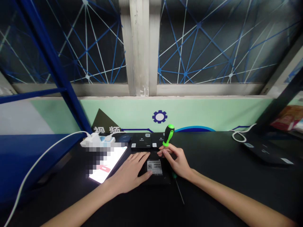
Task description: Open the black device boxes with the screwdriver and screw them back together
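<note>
A flat black box with a white printed label lies on the table in front of me. My left hand rests flat along its left side, fingers stretched and thumb apart near the label. Upright over the far part of the box stands a green and black screwdriver, its lower handle pinched in the fingers of my right hand. The tip of that screwdriver is hidden behind the fingers. Below my right wrist, a second screwdriver with a dark green handle lies on the table, its handle partly covered.
Two black boxes sit behind the labelled one. To the left are a phone with a lit screen and a white power strip with a cable. Another black box lies at the right. A green wall bounds the table.
</note>
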Action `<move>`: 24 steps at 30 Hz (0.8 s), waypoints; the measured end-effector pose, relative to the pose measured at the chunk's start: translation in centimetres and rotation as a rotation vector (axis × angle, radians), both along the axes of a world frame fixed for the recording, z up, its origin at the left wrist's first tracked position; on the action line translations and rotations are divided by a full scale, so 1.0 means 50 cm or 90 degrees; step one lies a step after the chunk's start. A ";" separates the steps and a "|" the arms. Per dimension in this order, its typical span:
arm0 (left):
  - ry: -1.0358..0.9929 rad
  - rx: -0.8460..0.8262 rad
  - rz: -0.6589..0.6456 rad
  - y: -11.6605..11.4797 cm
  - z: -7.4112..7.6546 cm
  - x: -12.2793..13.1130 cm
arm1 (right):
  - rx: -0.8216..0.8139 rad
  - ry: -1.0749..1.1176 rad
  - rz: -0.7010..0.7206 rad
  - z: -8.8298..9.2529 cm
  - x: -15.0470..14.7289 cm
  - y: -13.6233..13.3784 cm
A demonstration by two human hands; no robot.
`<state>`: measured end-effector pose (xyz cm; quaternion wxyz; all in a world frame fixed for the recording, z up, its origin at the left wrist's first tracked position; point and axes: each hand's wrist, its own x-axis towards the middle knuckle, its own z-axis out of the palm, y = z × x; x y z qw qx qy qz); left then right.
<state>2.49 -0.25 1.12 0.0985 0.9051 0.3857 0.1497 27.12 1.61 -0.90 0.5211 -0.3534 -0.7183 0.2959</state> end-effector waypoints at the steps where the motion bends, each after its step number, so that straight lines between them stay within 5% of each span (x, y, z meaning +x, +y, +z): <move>1: -0.001 0.001 -0.002 0.001 -0.001 0.000 | 0.003 -0.001 -0.005 0.000 0.000 0.000; 24: 0.010 0.003 0.000 0.002 -0.004 0.001 | -0.005 0.014 -0.008 0.005 0.001 0.007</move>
